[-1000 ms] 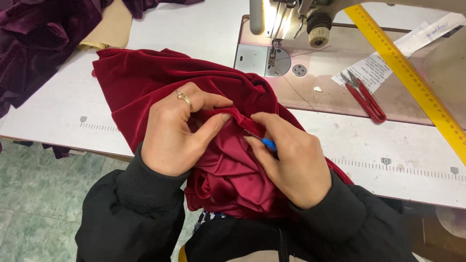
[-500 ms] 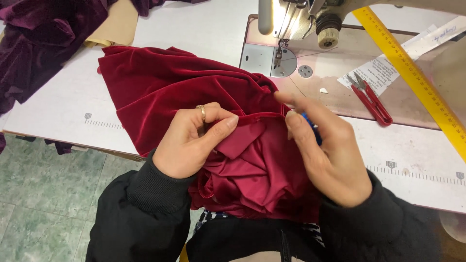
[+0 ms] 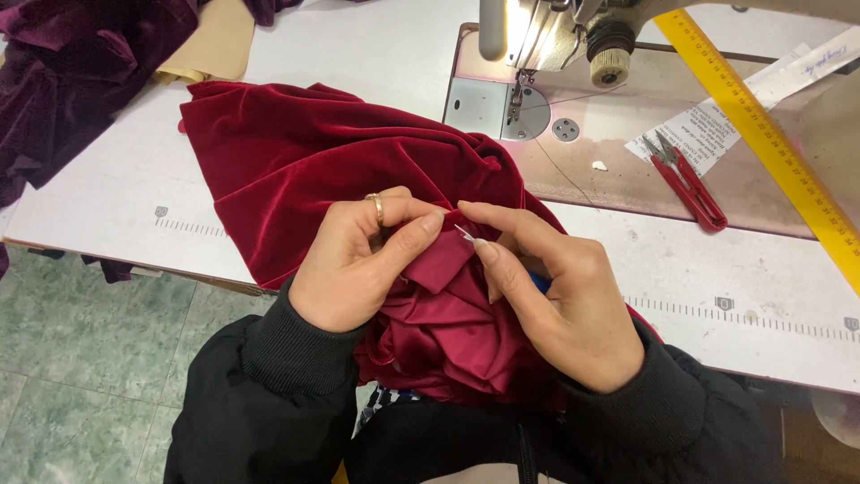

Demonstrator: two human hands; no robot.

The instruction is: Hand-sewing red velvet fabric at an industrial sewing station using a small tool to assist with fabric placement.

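Left hand: pinched on a fold of the red velvet cloth, thumb against forefinger; a ring on one finger; probably to keep the seam stretched and steady.
Right hand: closed on a small metal tool with a blue handle, mostly hidden in the palm; thin tip pointing into the seam, just beside the left thumb.
Both hands: close together, nearly touching over the same fold.
Cloth: under and between the hands, spread on the white surface ahead of the left hand, the shiny inner side bunched down toward the lap.
Sewing machine: ahead of the right hand, lamp on, needle plate bare, a thread running down toward the cloth.
Red thread snips: ahead and right of the right hand, lying apart, within easy reach.
Yellow ruler: further right, slanting across the surface.
Dark purple velvet: far left of the left hand, heaped.
Containers: none in view.
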